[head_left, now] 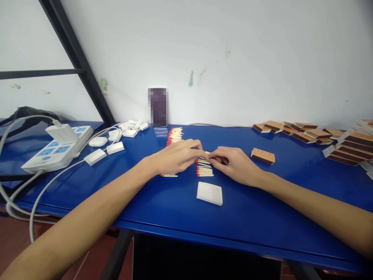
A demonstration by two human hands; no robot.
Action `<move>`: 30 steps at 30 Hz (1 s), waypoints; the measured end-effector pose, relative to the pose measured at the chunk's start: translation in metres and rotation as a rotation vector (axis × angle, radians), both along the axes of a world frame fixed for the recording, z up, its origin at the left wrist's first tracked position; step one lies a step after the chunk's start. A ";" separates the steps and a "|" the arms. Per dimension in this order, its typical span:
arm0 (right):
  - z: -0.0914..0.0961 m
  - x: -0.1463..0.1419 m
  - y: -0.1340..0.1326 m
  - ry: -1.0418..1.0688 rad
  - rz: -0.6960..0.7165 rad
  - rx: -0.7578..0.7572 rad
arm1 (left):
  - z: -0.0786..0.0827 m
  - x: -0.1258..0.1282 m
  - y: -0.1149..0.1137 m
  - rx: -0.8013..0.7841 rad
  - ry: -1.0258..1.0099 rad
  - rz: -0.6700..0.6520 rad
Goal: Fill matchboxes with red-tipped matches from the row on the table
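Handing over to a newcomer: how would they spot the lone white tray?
Start at the blue table. Between the matches and its near edge lies the white tray. It lies alone; other white trays cluster by the power strip.

Two arms are in view. The left hand point(175, 157) and the right hand point(236, 165) are bare, without covering of any kind. The left forearm point(96, 210) and the right forearm point(314, 206) are uncovered along their whole visible length. Clothing beyond the frame edge cannot be determined.
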State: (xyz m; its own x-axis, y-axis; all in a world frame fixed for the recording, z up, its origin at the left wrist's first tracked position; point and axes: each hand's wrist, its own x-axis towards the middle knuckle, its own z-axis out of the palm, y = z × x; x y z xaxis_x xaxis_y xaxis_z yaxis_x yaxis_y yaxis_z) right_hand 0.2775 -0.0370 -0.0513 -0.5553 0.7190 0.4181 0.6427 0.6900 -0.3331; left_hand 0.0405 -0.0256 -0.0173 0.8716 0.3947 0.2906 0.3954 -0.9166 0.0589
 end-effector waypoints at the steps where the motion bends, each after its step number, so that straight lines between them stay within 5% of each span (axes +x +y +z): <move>1: 0.000 0.000 0.000 -0.002 0.001 -0.002 | 0.001 0.000 0.000 -0.013 -0.012 -0.008; 13: 0.000 0.001 -0.001 -0.032 0.029 -0.025 | 0.005 0.007 -0.012 0.148 0.142 0.177; 30: 0.003 0.001 -0.003 -0.051 0.079 -0.002 | 0.001 0.009 -0.011 0.160 0.181 0.234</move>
